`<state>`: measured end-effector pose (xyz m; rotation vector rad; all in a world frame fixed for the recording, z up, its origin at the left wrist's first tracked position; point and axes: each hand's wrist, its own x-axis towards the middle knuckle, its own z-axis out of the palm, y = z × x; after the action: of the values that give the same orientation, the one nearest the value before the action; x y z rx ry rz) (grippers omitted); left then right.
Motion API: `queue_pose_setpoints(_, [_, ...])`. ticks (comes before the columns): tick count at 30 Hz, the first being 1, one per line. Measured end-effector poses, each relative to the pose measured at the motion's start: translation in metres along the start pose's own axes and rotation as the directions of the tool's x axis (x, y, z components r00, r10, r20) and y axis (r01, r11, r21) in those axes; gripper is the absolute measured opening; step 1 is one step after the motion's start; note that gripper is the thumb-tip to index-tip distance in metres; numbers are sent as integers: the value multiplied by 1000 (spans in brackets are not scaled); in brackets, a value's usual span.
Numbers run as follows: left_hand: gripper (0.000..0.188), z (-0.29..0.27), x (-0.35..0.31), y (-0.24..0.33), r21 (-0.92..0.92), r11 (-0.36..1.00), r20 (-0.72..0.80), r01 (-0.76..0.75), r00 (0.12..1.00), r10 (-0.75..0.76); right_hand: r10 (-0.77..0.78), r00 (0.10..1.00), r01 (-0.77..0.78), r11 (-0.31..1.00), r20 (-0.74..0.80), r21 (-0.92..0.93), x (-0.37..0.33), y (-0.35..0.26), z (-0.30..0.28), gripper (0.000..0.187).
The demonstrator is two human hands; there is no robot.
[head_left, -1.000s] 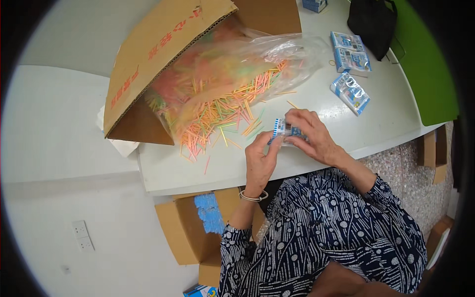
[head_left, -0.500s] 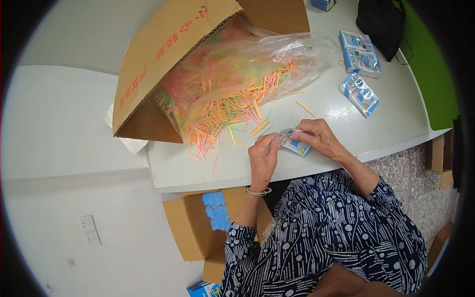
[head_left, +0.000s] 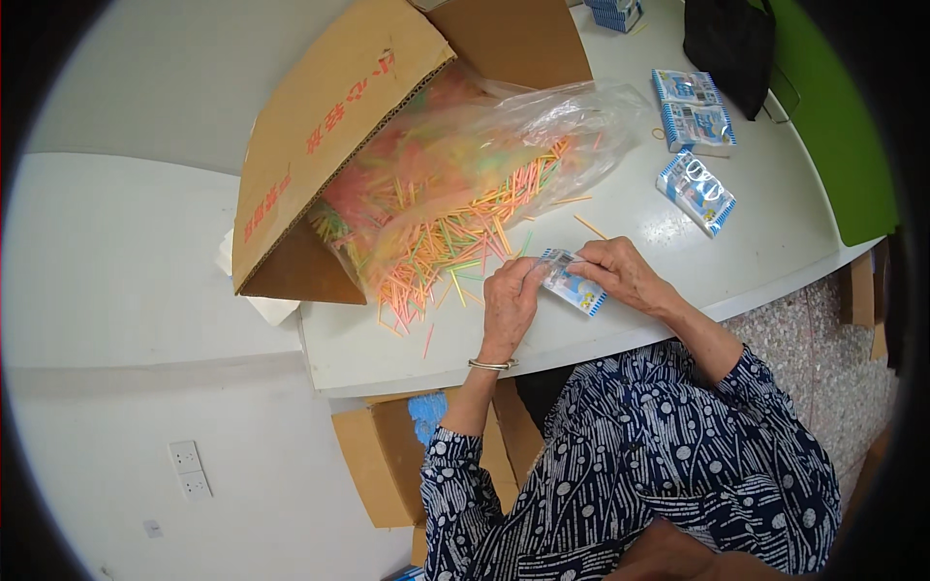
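My left hand (head_left: 511, 300) is closed, thumb and fingers pinching the upper left edge of a small blue and white plastic packet (head_left: 578, 291). On the packet's other side, my right hand (head_left: 628, 275) is also closed on it near the top. The packet is held tilted just over the table's front part, its printed face up. Beyond my left hand, short thin coloured sticks (head_left: 455, 232), like cut straws in pink, orange, yellow and green, spill from a clear plastic bag (head_left: 581, 121). That bag lies in a tipped cardboard box (head_left: 339, 126).
Several similar packets (head_left: 696, 192) lie at the right of the white table (head_left: 765, 208), beside a rubber band (head_left: 658, 134). A black bag (head_left: 731, 48) stands behind them, near a green panel (head_left: 843, 126). Below the table's front edge is an open cardboard box (head_left: 373, 460) with blue material inside.
The packet has turned so that more of its printed face shows, still between both hands. The view has shifted slightly, so the box and table sit a little lower on the left.
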<state>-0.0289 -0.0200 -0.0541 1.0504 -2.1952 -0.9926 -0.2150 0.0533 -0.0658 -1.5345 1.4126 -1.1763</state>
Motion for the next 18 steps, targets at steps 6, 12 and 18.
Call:
queue_pose_setpoints(6, [13,-5,8,1,16,999,29,29,999,-29,-111,994,110,992,-1,-60,11,-6,-4,26])
queue_pose_setpoints(12, [25,-23,38,-19,-190,980,-1,-54,999,55,-346,935,299,884,-74,-359,44,-7,-17,24])
queue_pose_setpoints(18, [38,-56,88,-57,261,961,-143,-92,981,132,-376,921,387,849,104,-360,122,-4,-19,24])
